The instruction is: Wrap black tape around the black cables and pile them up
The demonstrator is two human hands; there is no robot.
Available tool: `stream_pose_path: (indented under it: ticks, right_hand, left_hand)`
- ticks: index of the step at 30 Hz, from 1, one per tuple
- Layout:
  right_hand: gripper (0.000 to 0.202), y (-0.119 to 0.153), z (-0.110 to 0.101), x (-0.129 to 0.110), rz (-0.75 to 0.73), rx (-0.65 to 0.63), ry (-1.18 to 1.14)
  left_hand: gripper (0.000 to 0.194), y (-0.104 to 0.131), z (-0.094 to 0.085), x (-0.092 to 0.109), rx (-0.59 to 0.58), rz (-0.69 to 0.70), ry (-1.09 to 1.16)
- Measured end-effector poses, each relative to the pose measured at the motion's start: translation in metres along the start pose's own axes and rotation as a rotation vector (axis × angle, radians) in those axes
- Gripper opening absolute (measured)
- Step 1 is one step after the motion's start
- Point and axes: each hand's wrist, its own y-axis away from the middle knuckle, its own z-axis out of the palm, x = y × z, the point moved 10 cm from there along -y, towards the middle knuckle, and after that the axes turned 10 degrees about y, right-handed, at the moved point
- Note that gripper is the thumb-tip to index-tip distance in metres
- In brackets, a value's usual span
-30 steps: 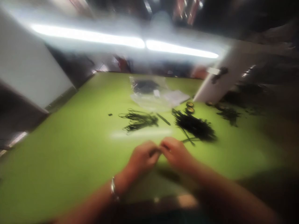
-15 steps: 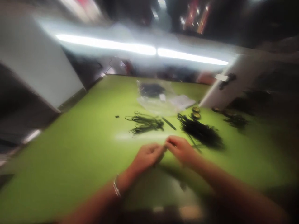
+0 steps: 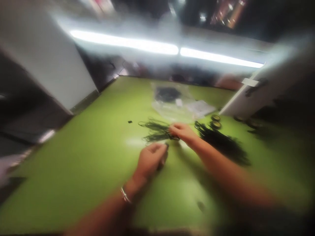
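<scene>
My left hand (image 3: 150, 160), with a bracelet (image 3: 125, 194) at its wrist, is closed in a pinch above the green table. A small dark piece (image 3: 167, 145) pokes out at its fingertips; its kind is too blurred to tell. Farther forward, my right hand (image 3: 183, 132) has its fingers pressed together at the right end of a loose bunch of thin black looped cords (image 3: 155, 129). What those fingers hold, if anything, is hidden. To the right of it lies a thicker bundle of black cords (image 3: 221, 142).
A clear plastic bag (image 3: 169, 98) with dark contents and a white paper (image 3: 201, 108) lie at the back. Two round black-and-yellow rolls (image 3: 216, 121) sit by the thick bundle. A small black square (image 3: 130, 122) lies left. White panels (image 3: 236, 93) border the green table (image 3: 86, 157).
My hands have parted. The right one has moved forward to the looped cords, covering the spot where a slim dark strip lay. The left stays low, pinching. The view has shifted slightly.
</scene>
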Motion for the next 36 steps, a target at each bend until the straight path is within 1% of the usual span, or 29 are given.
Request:
stream_pose_path:
  ticks: [2,3,7,10,13,15,17,20,22,23,26,28,30,33,36]
  right_hand:
    - [0.021,-0.021,-0.007,0.010,0.091,0.074,0.158]
    - [0.019,-0.030,-0.007,0.014,0.126,0.087,0.209]
    - [0.017,-0.052,0.005,0.022,0.213,0.062,0.335]
    - [0.020,-0.057,0.014,0.026,0.262,0.043,0.378]
    - [0.020,-0.057,0.018,0.030,0.295,0.029,0.390]
    - [0.019,-0.056,0.014,0.032,0.297,0.036,0.379]
    - [0.020,-0.051,0.004,0.032,0.290,0.067,0.353]
    - [0.022,-0.034,-0.017,0.027,0.259,0.131,0.283]
    - [0.022,-0.013,-0.027,0.020,0.209,0.142,0.208]
    - [0.022,0.000,-0.028,0.014,0.176,0.129,0.162]
    - [0.019,0.044,-0.020,-0.003,0.079,0.099,0.022]
    - [0.019,0.070,-0.011,-0.019,-0.052,0.107,-0.287]
    - [0.019,0.089,-0.006,-0.022,-0.073,0.166,-0.439]
    - [0.018,0.101,-0.005,-0.020,-0.044,0.253,-0.513]
    - [0.017,0.104,-0.006,-0.020,-0.047,0.306,-0.518]
  left_hand:
    - [0.029,0.000,0.001,-0.004,0.000,-0.032,0.035]
    - [0.029,0.000,0.001,-0.006,-0.005,-0.050,0.047]
    - [0.029,-0.001,0.001,-0.012,-0.002,-0.100,0.078]
    - [0.028,0.000,0.002,-0.013,-0.011,-0.117,0.091]
    - [0.027,0.001,0.004,-0.012,-0.024,-0.116,0.080]
    - [0.025,0.002,0.004,-0.011,-0.020,-0.111,0.075]
    - [0.024,0.002,0.004,-0.009,-0.012,-0.097,0.080]
    - [0.024,0.002,0.006,-0.006,-0.020,-0.074,0.089]
    - [0.025,0.001,0.007,-0.005,-0.031,-0.066,0.088]
    - [0.026,0.001,0.006,-0.005,-0.028,-0.061,0.081]
    - [0.029,-0.001,-0.001,-0.005,0.021,-0.030,0.032]
    - [0.028,-0.001,0.000,-0.004,0.004,-0.005,0.017]
    - [0.028,0.001,0.002,-0.004,-0.007,0.007,-0.008]
    - [0.029,0.007,0.006,-0.006,-0.017,0.028,-0.067]
    - [0.028,0.010,0.007,-0.007,-0.032,0.055,-0.098]
